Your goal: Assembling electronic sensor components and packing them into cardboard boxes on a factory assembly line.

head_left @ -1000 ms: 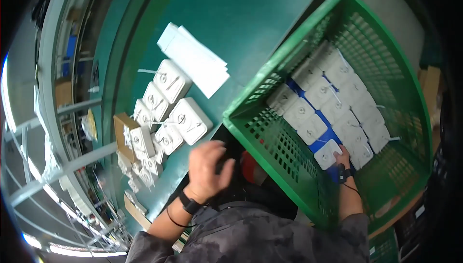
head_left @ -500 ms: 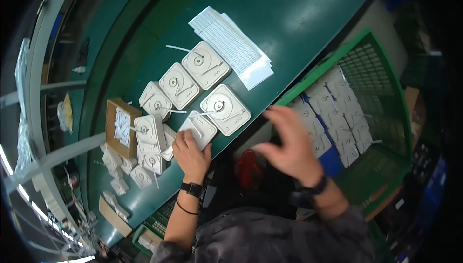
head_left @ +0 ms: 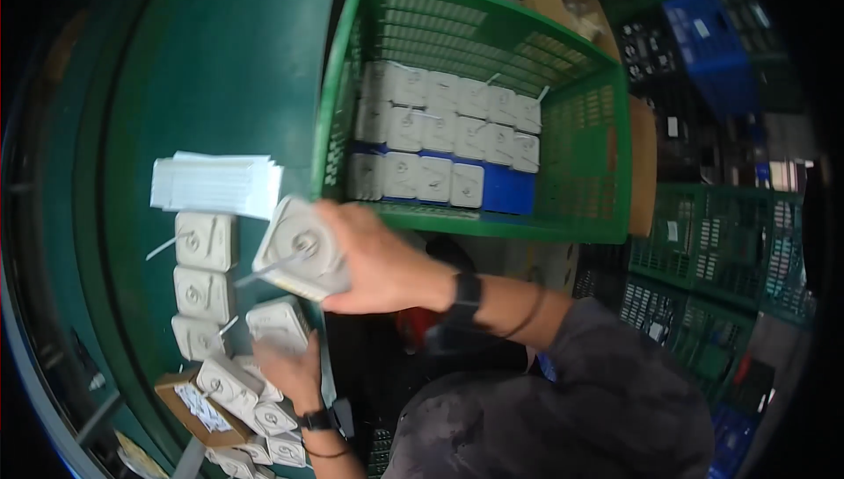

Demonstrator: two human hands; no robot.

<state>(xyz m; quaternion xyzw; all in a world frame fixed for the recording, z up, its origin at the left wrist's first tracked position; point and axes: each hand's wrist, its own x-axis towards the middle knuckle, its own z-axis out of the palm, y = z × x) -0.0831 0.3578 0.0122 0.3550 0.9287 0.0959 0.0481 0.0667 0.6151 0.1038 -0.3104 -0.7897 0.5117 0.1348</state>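
Right hand (head_left: 378, 259) gripping tilted grey square pack (head_left: 299, 246), strip pointing left

Factory packing station, green conveyor (head_left: 220, 57), stacked crates (head_left: 712, 242)

A stack of flat, pale grey square moulded packs (head_left: 299, 249), each with rounded corners and a round embossed ring on its face, is held tilted above the near edge of the green table, just left of the green crate, with a thin white strip sticking out to its left. A second pack of the same kind (head_left: 278, 322) lies lower and nearer, at the table's edge, face up and slightly skewed, with a hand resting at its near side beside the other packs lined up there.
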